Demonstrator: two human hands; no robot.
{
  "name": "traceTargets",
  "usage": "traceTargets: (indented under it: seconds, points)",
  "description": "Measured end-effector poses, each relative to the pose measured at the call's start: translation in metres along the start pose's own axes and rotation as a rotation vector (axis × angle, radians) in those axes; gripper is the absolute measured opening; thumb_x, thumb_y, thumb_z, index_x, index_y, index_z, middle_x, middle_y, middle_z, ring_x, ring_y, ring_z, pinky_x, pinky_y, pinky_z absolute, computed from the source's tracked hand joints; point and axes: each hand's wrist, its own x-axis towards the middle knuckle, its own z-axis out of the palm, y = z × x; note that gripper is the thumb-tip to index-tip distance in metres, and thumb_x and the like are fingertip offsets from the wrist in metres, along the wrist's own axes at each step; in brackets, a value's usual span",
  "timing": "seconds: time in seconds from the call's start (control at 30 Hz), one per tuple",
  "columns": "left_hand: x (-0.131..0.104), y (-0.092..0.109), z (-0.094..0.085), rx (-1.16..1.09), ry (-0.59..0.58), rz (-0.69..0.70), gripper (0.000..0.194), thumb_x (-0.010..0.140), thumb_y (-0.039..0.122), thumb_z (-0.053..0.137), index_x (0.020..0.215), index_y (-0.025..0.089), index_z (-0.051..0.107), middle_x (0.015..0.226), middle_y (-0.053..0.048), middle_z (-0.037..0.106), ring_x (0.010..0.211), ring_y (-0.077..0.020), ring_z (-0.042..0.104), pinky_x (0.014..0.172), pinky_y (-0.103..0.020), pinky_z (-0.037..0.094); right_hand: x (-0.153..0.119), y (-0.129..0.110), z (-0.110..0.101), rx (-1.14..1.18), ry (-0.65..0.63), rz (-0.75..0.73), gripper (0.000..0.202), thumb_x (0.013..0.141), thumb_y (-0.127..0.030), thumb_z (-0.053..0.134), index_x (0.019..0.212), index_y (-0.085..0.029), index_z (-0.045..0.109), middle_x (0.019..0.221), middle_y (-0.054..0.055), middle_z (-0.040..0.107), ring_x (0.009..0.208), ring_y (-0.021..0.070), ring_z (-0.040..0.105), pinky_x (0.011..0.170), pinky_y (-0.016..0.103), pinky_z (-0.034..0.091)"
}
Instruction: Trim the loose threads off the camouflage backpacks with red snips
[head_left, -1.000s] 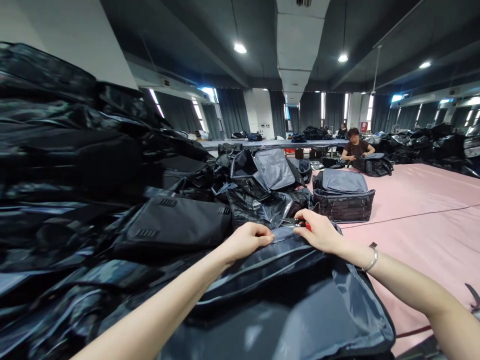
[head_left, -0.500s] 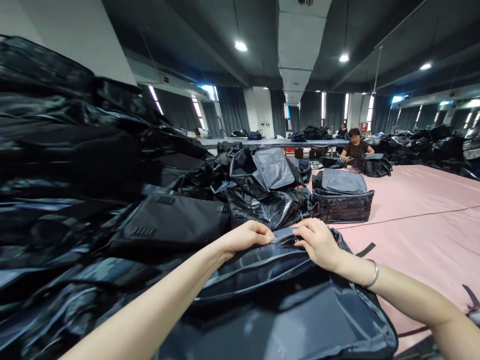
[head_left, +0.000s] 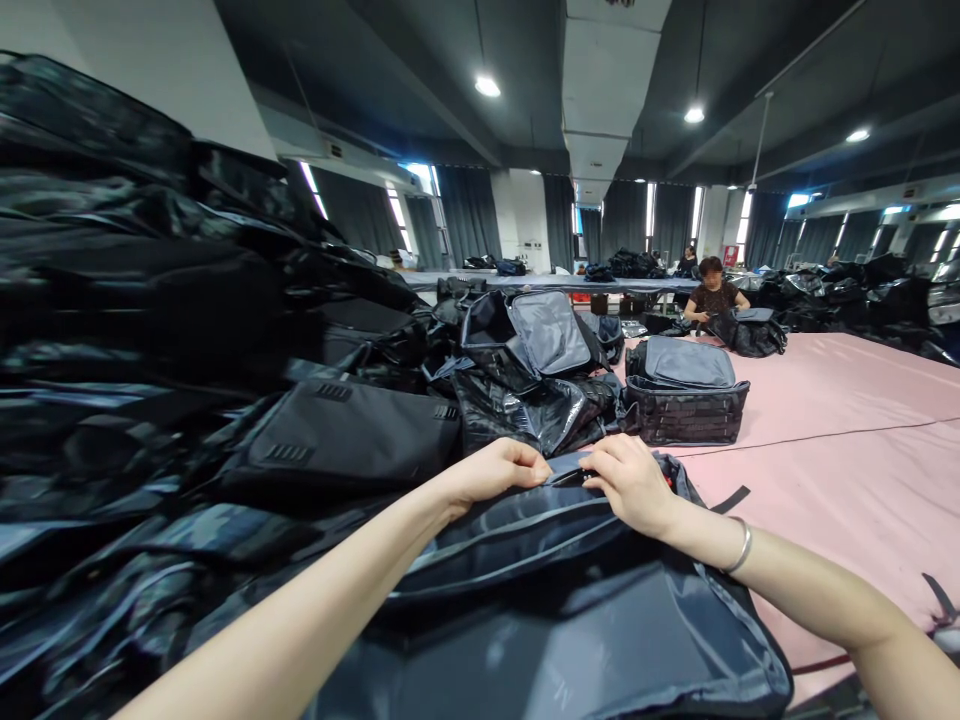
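Against a second ago: right hand (head_left: pixel 634 482) drawn back a little toward the body and lowered onto the far edge of the grey-blue bag (head_left: pixel 570 610); red-handled tool then plain at its fingertips, now only a sliver of red (head_left: pixel 667 479) behind the knuckles, with a dark tip (head_left: pixel 568 477) poking out toward the left hand (head_left: pixel 499 470). Left hand barely shifted. Judged: work on the seam at that far edge carrying on in the same spot, not finished and not moved along.

Grip: left thumb and fingers pinched narrow on a fold of bag fabric at the far edge. Right hand curled closed over the tool and pressing on the same edge; exact hold of the fingers on the handle hidden. Silver bangle (head_left: pixel 740 546) on the right wrist.

Bag lying flat directly in front, near side running off the bottom of the view, far edge just under both hands.

Edges and room: left side walled by a tall stack of black bags in glossy wrap (head_left: pixel 150 330), touching the bag's left flank; no room there. Ahead, an open black bag (head_left: pixel 540 345) just beyond the hands. Right: bare pink table surface (head_left: pixel 840 450), a thin dark cord (head_left: pixel 825 433) across it, a loose black strap (head_left: pixel 731 498) beside the bag. Stacked grey cases (head_left: pixel 686 395) farther off. Another person (head_left: pixel 712 292) seated well apart at the far end.
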Motion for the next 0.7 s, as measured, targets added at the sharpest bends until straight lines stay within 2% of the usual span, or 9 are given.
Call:
traceTargets:
  seconds: [0.2,0.33,0.47,0.6,0.7]
  points:
    - [0.000,-0.001,0.000,0.022,0.000,0.012,0.029,0.054,0.041,0.067,0.055,0.015,0.056,0.055,0.004,0.048,0.055,-0.0111,0.040,0.057,-0.024,0.035,0.001,0.002,0.000,0.042,0.032,-0.036,0.005,0.084,-0.017,0.059,0.089,-0.019,0.061,0.091,0.006,0.061,0.084,0.0189,0.051,0.069,0.031,0.037]
    - [0.001,-0.003,-0.001,0.065,0.042,0.027,0.033,0.057,0.047,0.065,0.060,0.015,0.058,0.058,0.003,0.052,0.059,-0.0132,0.045,0.061,-0.025,0.038,0.005,0.009,-0.004,0.121,0.070,0.009,0.006,0.084,-0.016,0.058,0.089,-0.019,0.060,0.088,0.005,0.060,0.083,0.0194,0.052,0.072,0.031,0.040]
    - [-0.001,-0.004,-0.003,0.168,0.063,0.086,0.039,0.064,0.053,0.060,0.068,0.015,0.063,0.066,0.000,0.059,0.067,-0.0165,0.052,0.068,-0.027,0.042,0.009,0.018,-0.016,0.051,0.069,0.052,0.012,0.083,-0.016,0.059,0.094,-0.019,0.060,0.092,0.006,0.059,0.087,0.0202,0.052,0.073,0.032,0.039]
    - [0.000,-0.006,-0.005,0.257,0.056,0.153,0.041,0.069,0.055,0.056,0.076,0.017,0.069,0.079,-0.002,0.066,0.079,-0.0201,0.056,0.077,-0.028,0.043,0.009,0.021,-0.029,-0.091,-0.006,-0.061,0.014,0.084,-0.018,0.059,0.099,-0.019,0.060,0.096,0.007,0.060,0.088,0.0190,0.053,0.069,0.030,0.035]
    - [0.002,-0.007,-0.004,0.288,0.101,0.165,0.040,0.068,0.054,0.057,0.072,0.016,0.070,0.077,-0.003,0.067,0.077,-0.0212,0.057,0.075,-0.029,0.044,0.008,0.019,-0.033,-0.187,-0.041,-0.147,0.014,0.087,-0.020,0.056,0.100,-0.019,0.060,0.097,0.006,0.061,0.085,0.0180,0.053,0.067,0.030,0.032]
